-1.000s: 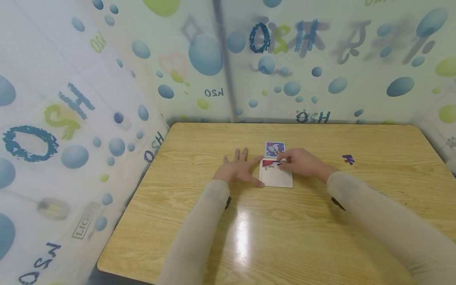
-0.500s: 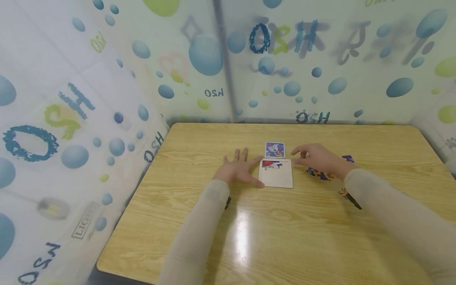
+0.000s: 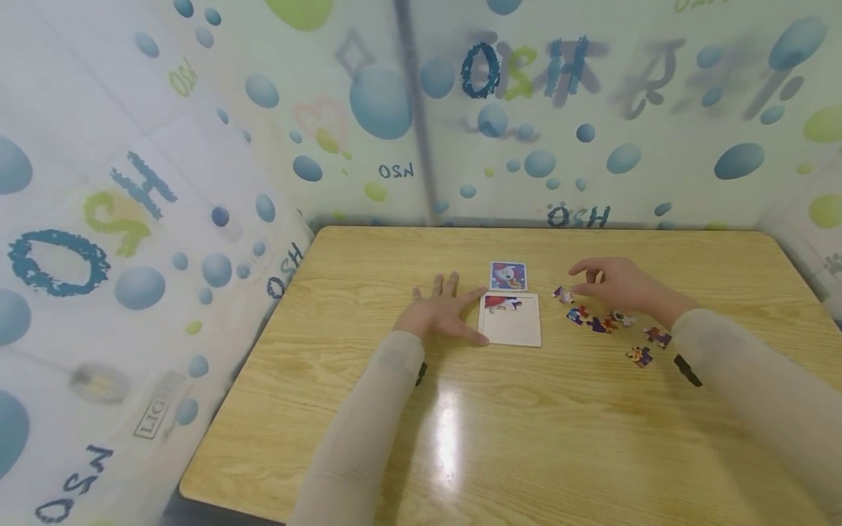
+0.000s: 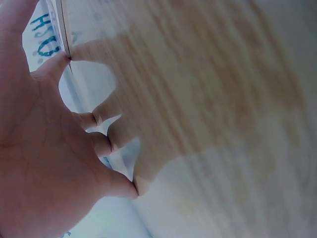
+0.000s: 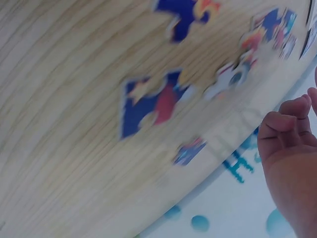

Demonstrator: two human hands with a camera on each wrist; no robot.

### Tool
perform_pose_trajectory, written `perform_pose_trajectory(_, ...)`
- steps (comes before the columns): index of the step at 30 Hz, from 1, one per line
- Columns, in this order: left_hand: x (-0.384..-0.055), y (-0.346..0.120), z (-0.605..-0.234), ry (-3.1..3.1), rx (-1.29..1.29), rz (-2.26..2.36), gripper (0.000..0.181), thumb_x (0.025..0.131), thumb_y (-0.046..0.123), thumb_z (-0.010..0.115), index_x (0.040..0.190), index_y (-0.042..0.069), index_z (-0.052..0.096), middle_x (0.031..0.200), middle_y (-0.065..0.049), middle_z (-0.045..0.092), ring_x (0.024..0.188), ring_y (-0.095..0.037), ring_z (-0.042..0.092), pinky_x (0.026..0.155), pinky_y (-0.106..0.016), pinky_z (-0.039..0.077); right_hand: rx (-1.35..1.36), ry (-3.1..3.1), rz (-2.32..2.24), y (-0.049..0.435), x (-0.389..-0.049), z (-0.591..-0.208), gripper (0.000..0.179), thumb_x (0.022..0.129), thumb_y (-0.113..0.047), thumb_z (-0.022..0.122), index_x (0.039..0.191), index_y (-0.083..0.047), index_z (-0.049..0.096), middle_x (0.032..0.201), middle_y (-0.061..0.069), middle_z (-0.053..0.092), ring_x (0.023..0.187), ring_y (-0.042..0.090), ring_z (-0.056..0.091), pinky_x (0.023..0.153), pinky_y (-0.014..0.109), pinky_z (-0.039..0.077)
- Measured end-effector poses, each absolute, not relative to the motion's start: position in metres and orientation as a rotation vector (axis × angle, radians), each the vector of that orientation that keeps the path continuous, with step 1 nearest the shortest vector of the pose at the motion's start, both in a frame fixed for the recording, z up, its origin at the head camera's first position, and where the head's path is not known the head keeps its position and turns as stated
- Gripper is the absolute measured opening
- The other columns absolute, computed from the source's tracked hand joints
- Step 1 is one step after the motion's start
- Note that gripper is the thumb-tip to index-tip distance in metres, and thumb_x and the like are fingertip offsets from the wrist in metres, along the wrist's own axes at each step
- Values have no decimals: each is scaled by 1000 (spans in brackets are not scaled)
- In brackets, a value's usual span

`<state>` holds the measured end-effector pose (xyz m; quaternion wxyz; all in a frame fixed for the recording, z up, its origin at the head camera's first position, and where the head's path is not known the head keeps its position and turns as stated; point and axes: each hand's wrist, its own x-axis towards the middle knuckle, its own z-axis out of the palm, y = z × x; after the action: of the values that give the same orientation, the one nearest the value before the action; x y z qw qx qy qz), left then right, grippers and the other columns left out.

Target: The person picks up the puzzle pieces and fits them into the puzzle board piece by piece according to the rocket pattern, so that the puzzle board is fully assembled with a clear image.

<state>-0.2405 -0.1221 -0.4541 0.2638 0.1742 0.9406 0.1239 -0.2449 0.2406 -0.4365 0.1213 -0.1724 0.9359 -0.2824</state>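
Observation:
A white square puzzle tray (image 3: pixel 513 329) lies on the table, with a few joined jigsaw pieces (image 3: pixel 503 303) along its top left. My left hand (image 3: pixel 439 314) rests spread beside it, thumb and index finger touching its left edge; the left wrist view shows this hand (image 4: pixel 54 144) with fingers apart on the table. To the right hovers my right hand (image 3: pixel 618 285), fingers loosely bent, by a loose jigsaw piece (image 3: pixel 563 294). No piece shows between its fingers. In the right wrist view that hand (image 5: pixel 292 148) is partly cut off, its fingertips hidden.
A small picture card (image 3: pixel 509 276) lies just beyond the tray. Several loose jigsaw pieces (image 3: pixel 597 324) are scattered right of it, one (image 3: pixel 639 356) nearer the front; a blue and red piece (image 5: pixel 153 106) shows in the right wrist view. A patterned wall (image 3: pixel 526 146) rises behind the table.
My right hand has left the tray, where its fingers were at the top pieces, and moved right to the loose pieces, uncovering several. My left hand has stayed in place.

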Motion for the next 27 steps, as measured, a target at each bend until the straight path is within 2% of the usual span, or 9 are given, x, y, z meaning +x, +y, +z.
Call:
perform_pose_trajectory(6, -242, -123, -455, 2537, 476, 353, 112, 77, 82, 75, 166, 56, 12, 179, -10, -22, 164, -42, -24, 122, -82, -15, -483, 2773, -812, 268, -249, -440, 48, 105, -32, 69, 142, -2, 63, 101, 9, 65, 83, 19, 58, 61, 32, 45)
perform_pose_trajectory(13, -243, -123, -456, 2539, 467, 333, 112, 77, 82, 75, 166, 57, 11, 179, -10, -22, 164, -42, -24, 122, -82, -14, -400, 2769, -820, 295, -251, -440, 54, 107, -37, 66, 147, -1, 58, 105, 13, 68, 78, 22, 63, 57, 35, 49)
perform_pose_trajectory(20, -242, -123, -455, 2542, 478, 326, 112, 78, 81, 75, 167, 55, 12, 179, -11, -22, 164, -44, -23, 122, -83, -13, -335, 2801, -778, 316, -252, -444, 59, 106, -42, 66, 146, 1, 57, 113, 20, 67, 100, 31, 64, 68, 33, 50)
perform_pose_trajectory(24, -242, -123, -454, 2542, 479, 322, 112, 79, 81, 75, 167, 54, 11, 179, -12, -22, 163, -44, -23, 122, -83, -13, -292, 2745, -793, 329, -251, -449, 66, 106, -45, 64, 151, 2, 51, 125, 29, 63, 98, 31, 63, 70, 33, 50)
perform_pose_trajectory(27, -241, -123, -453, 2541, 476, 328, 112, 78, 81, 75, 167, 54, 12, 179, -11, -22, 163, -43, -24, 122, -83, -14, -267, 2705, -807, 339, -250, -452, 71, 106, -46, 64, 154, 2, 46, 128, 32, 62, 93, 26, 64, 68, 31, 53)
